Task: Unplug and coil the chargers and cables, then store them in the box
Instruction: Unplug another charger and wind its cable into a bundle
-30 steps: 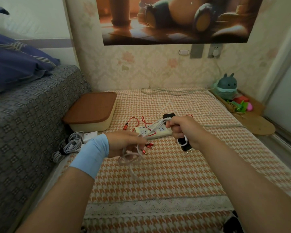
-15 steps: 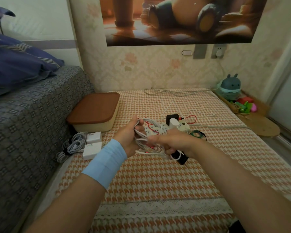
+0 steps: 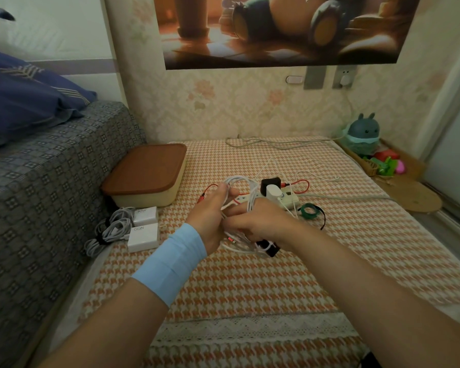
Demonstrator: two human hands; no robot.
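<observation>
Coiling in progress: left hand (image 3: 213, 208) clutching white cable (image 3: 239, 181) loops, right hand (image 3: 260, 221) pinching same bundle, black charger (image 3: 268, 247) poking out underneath, just in front of power strip (image 3: 287, 199); box (image 3: 144, 176) left of strip, lid on.

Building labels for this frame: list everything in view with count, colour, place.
white cable: 1, white, looped between both hands
black charger: 1, black, hanging under right hand
power strip: 1, white, mat centre
red cable: 1, red, by strip
green roll: 1, green, right of strip
box: 1, cream, brown lid on, left
white chargers: 2, white, in front of box
grey cables: 2 coils, grey, left of chargers
plush toy: 1, teal, far right
left hand: blue wristband, grips white cable
right hand: grips white cable
</observation>
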